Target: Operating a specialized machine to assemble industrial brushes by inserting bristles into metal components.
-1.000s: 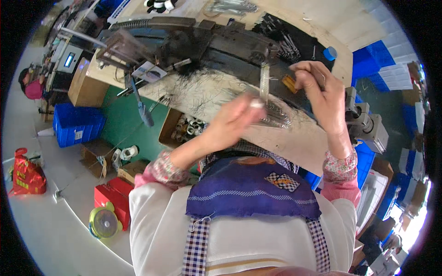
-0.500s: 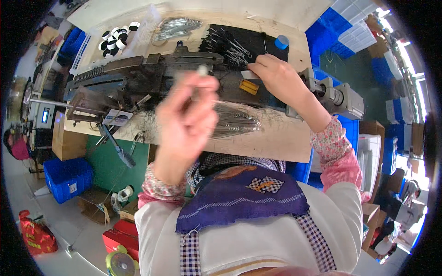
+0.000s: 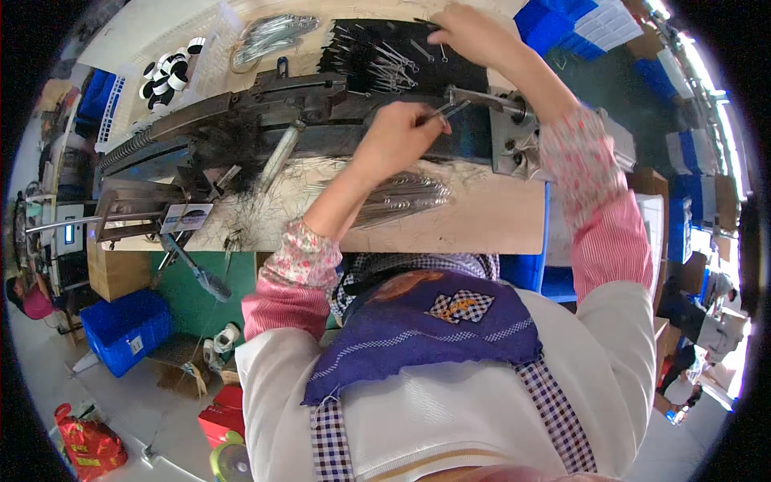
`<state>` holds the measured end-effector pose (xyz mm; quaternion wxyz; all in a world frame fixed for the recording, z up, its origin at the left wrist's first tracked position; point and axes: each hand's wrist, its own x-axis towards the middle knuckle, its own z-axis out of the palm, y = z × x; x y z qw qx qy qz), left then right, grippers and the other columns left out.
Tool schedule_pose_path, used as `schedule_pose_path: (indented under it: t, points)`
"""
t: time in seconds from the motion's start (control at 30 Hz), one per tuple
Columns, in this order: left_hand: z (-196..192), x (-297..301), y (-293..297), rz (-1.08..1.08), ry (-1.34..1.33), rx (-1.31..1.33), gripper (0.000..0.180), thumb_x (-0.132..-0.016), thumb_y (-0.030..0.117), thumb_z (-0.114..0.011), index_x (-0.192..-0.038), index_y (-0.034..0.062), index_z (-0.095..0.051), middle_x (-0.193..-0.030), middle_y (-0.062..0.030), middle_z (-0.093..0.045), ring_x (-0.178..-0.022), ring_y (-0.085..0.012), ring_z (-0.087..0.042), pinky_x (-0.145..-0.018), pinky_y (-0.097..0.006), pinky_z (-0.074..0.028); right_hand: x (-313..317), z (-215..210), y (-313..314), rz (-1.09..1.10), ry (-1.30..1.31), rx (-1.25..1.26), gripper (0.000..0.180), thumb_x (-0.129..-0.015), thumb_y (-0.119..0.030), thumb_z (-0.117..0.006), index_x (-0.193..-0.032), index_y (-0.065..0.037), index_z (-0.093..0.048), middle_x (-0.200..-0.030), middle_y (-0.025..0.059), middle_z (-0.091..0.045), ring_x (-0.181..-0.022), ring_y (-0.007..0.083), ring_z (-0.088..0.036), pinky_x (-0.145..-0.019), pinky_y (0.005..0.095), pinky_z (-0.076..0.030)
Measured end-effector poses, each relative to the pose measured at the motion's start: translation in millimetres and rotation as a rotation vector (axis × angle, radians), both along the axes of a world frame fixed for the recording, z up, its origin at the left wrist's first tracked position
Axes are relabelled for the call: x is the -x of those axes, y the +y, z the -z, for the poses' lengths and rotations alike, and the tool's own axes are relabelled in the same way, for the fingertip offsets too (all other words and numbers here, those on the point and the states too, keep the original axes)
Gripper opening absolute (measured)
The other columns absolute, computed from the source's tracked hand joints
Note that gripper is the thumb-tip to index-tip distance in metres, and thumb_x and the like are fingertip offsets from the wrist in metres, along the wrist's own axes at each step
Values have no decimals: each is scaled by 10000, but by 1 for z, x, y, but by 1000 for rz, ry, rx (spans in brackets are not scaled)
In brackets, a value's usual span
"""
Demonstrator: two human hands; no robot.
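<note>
On the near side of the black cloth [image 3: 474, 78], the left hand [image 3: 404, 138] pinches a thin metal piece [image 3: 456, 108] between thumb and fingers; the right hand [image 3: 475, 34] is over the cloth's far right corner, fingers curled, whether gripping anything I cannot tell; metal pins [image 3: 393, 71] lie on the cloth.

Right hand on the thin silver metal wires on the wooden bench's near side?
No, the right hand is by the far edge of the flat black mat, beyond those thin silver metal wires.
</note>
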<state>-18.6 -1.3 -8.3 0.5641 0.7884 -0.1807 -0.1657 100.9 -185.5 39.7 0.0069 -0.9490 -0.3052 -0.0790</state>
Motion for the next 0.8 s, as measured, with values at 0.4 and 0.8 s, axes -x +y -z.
schedule_pose_path:
  t: [0.4,0.8]
  points:
    - [-32,-13,62,-176,-1215,-724,82,-830,120,-591,-813,94,-667,-836,-59,-633,-725,-240,-635,-581,-350,-522,67,18,35,-466,-23,-592,163,-813,-181,-629,-901,-46,-653,-849,104,-649,-800,314,-625,-709,376,-507]
    - [-20,38,91,-225,1034,1769,510,-969,498,-390,-856,31,-560,-535,-8,-402,-352,-109,-316,-329,-248,-256,52,40,63,-300,163,-658,198,-810,-188,-668,-890,-7,-658,-833,128,-655,-772,312,-628,-706,354,-500]
